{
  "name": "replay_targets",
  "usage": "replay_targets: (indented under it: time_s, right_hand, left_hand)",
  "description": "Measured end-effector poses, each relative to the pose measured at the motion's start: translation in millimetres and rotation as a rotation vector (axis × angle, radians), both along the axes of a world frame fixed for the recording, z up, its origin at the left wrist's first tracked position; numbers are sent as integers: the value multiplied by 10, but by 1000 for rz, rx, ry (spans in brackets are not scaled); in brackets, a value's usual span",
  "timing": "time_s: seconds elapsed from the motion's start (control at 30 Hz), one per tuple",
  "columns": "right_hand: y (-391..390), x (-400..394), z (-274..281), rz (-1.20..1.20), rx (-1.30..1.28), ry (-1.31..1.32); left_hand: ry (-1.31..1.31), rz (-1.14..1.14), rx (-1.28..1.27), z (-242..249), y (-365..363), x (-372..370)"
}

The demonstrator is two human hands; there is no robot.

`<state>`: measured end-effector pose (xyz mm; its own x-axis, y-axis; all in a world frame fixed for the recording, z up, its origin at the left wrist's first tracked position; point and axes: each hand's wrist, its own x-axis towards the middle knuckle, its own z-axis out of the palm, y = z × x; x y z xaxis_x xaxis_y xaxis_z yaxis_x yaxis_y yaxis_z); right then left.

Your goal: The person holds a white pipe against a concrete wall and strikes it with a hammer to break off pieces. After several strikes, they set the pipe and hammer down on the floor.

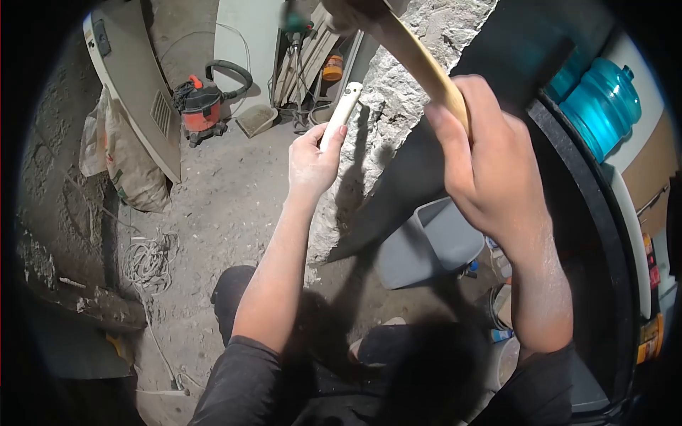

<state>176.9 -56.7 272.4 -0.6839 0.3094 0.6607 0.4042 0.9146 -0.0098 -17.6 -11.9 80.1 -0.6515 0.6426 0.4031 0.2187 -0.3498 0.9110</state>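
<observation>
My left hand (316, 160) is closed round a pale, whitish handle (342, 113) with a rounded upper end, held beside a rough stone-like edge (387, 106). Higher and to the right, my right hand (494, 156) grips the yellowish wooden handle (426, 67) of a tool. That tool slants up to the left, and its dark, blurred head is at the top edge of the view. The rough surface runs diagonally between my two hands. Whatever the lower part of the whitish handle joins is hidden by my left hand.
A red and black vacuum (201, 110), a dustpan (257, 121) and a sack (135, 156) stand at the upper left. Coiled cable (149, 263) lies on the dusty floor. A grey bin (433, 241) sits below my right hand; blue water bottles (602, 106) are at the right.
</observation>
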Motion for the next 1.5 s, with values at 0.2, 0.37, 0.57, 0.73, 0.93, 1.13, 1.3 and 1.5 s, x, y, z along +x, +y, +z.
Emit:
replay_targets:
  time_s: [0.2, 0.37, 0.57, 0.73, 0.93, 1.13, 1.3, 1.5]
  right_hand:
    - [54, -362, 221, 13, 195, -105]
    - [385, -365, 125, -217, 226, -457]
    - [536, -247, 214, -253, 353, -583]
    - [191, -400, 330, -56, 333, -339]
    - [366, -375, 45, -156, 210, -463]
    - [537, -280, 87, -318, 217, -620]
    - [319, -394, 224, -179, 241, -429]
    - [356, -448, 102, -315, 103, -637]
  left_hand:
    - [-127, 16, -9, -75, 17, 159]
    - [-70, 64, 33, -26, 3, 233]
    - [-15, 121, 30, -329, 234, 332]
    - [-156, -11, -80, -261, 235, 305]
    - [-124, 3, -181, -278, 233, 301]
    - [-73, 40, 88, -418, 360, 299]
    - [-62, 9, -54, -300, 250, 246]
    - [34, 82, -48, -308, 225, 236]
